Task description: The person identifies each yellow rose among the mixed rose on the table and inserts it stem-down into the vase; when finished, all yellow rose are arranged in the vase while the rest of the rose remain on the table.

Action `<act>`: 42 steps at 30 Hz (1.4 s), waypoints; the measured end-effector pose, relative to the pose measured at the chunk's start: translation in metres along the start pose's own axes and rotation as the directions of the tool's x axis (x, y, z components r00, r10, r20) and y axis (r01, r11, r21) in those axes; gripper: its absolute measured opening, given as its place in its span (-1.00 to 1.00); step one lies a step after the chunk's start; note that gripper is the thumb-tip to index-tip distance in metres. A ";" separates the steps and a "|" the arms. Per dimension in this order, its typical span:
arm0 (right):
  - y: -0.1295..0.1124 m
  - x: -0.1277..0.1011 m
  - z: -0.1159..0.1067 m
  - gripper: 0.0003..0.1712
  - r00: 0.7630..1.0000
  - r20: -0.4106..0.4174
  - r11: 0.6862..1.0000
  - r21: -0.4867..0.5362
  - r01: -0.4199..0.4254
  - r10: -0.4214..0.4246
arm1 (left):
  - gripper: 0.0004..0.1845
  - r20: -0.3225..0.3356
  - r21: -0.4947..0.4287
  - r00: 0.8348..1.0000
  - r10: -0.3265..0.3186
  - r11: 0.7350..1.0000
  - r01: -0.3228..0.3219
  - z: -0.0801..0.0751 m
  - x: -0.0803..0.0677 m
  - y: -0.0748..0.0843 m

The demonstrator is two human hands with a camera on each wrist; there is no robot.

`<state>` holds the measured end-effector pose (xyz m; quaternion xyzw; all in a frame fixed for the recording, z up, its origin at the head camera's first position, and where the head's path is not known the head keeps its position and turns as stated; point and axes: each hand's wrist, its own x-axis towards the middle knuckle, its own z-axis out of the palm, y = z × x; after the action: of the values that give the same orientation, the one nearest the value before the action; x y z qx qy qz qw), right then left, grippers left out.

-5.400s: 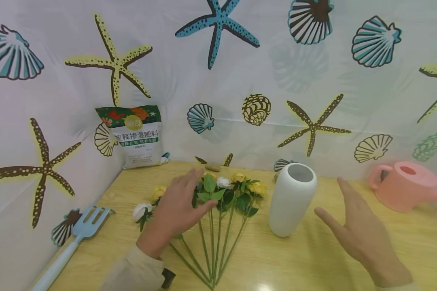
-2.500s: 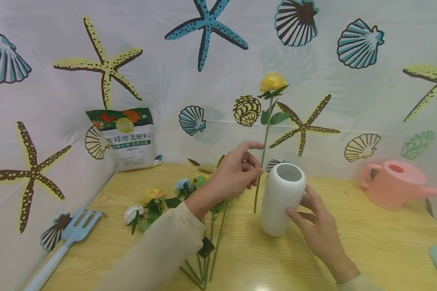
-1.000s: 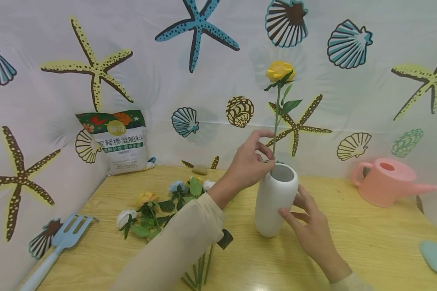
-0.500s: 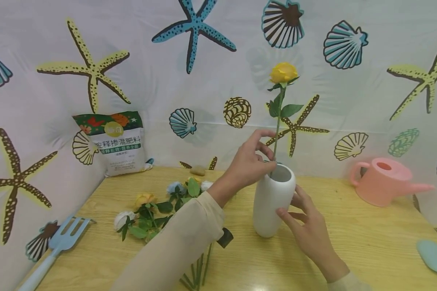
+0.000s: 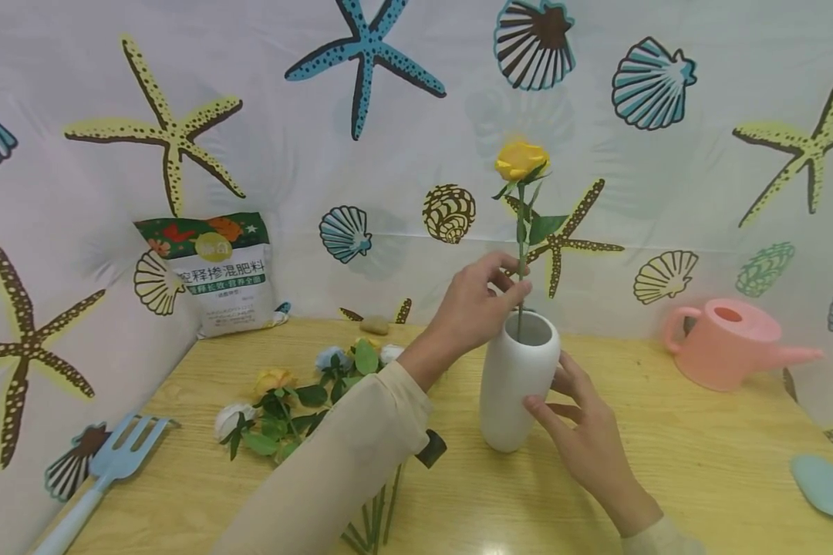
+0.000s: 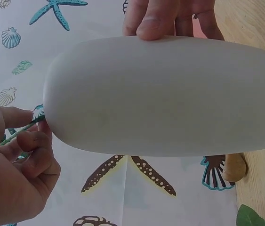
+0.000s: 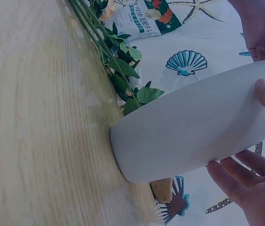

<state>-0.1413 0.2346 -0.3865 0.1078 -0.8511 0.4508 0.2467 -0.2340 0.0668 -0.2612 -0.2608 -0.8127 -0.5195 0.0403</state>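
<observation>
A yellow rose (image 5: 522,162) stands upright over the white vase (image 5: 517,393), its stem running down inside the mouth. My left hand (image 5: 473,302) pinches that stem just above the rim; in the left wrist view the same hand (image 6: 19,165) is at the vase's mouth. On the vase's right side my right hand (image 5: 590,439) holds it, thumb in front and fingers behind. The right wrist view also shows the right hand (image 7: 259,183) against the vase wall. The stem's lower end is hidden inside the vase.
Several loose roses, including a white rose (image 5: 234,422), lie left on the wooden table (image 5: 708,478), partly under my left sleeve. A blue garden fork (image 5: 114,462) and fertilizer bag (image 5: 225,281) are farther left. Right are a pink watering can (image 5: 725,347) and a pale-blue tool (image 5: 826,486).
My left hand has picked up the yellow rose and brought its stem into the vase, sinking slightly lately. My right hand has come from the side onto the vase.
</observation>
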 end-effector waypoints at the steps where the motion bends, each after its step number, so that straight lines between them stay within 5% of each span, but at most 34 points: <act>1: 0.000 0.000 0.000 -0.14 1.000 0.002 1.000 -0.003 -0.002 0.002 | -0.80 -0.002 0.016 1.000 -0.002 1.000 0.002 0.000 0.000 0.001; 14: -0.002 -0.001 -0.002 -0.14 1.000 0.008 1.000 -0.005 -0.021 0.021 | -0.76 -0.004 0.147 0.999 -0.044 0.988 0.044 0.002 -0.003 0.008; 24: -0.003 -0.001 -0.002 -0.14 1.000 0.008 1.000 -0.010 -0.022 0.022 | -0.79 0.052 0.299 0.999 0.014 0.954 -0.029 0.005 -0.005 0.009; 42: -0.003 0.000 -0.001 -0.15 1.000 0.006 0.999 -0.018 -0.027 0.027 | -0.85 0.065 0.224 0.998 0.008 0.974 -0.022 0.000 -0.007 0.005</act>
<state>-0.1401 0.2334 -0.3840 0.0955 -0.8571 0.4463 0.2390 -0.2253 0.0657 -0.2599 -0.2771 -0.8651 -0.4154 0.0477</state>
